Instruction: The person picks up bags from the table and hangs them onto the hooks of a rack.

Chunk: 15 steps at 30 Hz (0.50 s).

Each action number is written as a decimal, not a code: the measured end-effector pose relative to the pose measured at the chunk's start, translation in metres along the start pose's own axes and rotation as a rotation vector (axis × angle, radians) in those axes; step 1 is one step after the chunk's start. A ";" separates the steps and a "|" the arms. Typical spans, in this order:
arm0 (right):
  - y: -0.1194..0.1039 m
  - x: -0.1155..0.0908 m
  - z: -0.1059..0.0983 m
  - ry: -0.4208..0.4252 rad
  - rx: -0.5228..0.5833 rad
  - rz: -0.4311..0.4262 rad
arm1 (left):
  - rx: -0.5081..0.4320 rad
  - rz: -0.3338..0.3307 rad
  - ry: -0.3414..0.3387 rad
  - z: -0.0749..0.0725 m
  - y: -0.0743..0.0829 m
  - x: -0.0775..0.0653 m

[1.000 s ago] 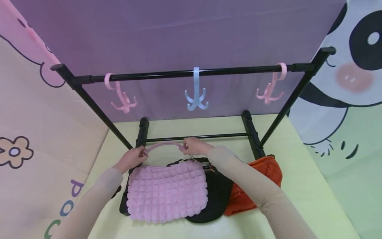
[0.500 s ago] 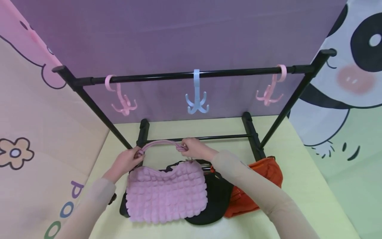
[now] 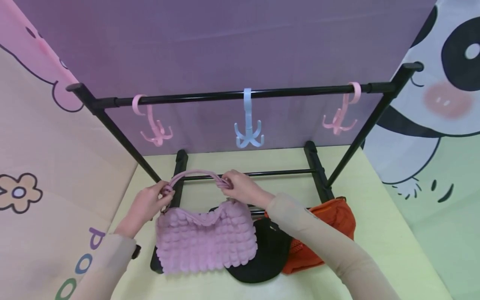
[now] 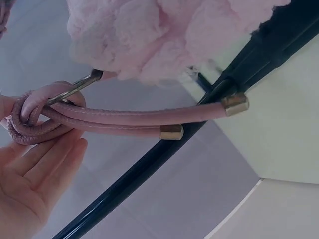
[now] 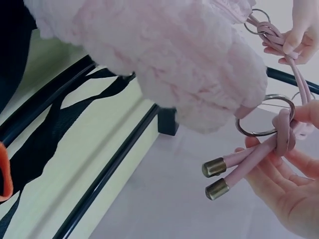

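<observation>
A pink puffy handbag (image 3: 206, 241) hangs in front of the rack, its knotted handle (image 3: 195, 171) arched between both hands. My left hand (image 3: 146, 204) pinches the knot at the handle's left end; in the left wrist view, two metal-tipped cord ends (image 4: 144, 119) stick out past the fingers. At the right end, my right hand (image 3: 243, 187) grips the other knot. The right wrist view shows a metal ring (image 5: 264, 130) joining that knot to the bag. Behind the bag lies a black bag (image 3: 266, 250), partly covered by it, and an orange bag (image 3: 337, 218) sits further right.
A black rack's top bar (image 3: 300, 92) crosses the view. From it hang a pink hook (image 3: 155, 129) at left, a blue hook (image 3: 248, 125) mid-bar and another pink hook (image 3: 339, 114) at right. The rack stands on a pale green tabletop (image 3: 386, 233).
Both hands have lifted the handle a little and shifted it left. The pink handbag has risen with it, its top edge now sagging, and more of the black bag shows.
</observation>
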State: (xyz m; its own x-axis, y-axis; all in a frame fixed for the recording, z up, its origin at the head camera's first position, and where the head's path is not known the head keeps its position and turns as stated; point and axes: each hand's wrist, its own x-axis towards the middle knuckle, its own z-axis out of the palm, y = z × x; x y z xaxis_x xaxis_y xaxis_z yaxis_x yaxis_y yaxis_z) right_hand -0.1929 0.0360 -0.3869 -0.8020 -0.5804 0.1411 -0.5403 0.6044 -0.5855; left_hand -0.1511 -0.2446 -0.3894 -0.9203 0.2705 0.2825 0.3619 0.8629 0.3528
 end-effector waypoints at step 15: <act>-0.020 -0.002 -0.001 0.234 0.118 -0.119 | -0.043 0.116 0.233 -0.024 0.014 -0.003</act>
State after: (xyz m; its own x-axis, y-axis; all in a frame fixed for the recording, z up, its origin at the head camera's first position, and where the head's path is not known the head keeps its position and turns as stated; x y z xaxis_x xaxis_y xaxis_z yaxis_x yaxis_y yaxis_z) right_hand -0.1813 0.0256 -0.3749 -0.7790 -0.4937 0.3866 -0.6120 0.4641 -0.6404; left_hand -0.1394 -0.2432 -0.3643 -0.8151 0.2568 0.5193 0.4737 0.8115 0.3421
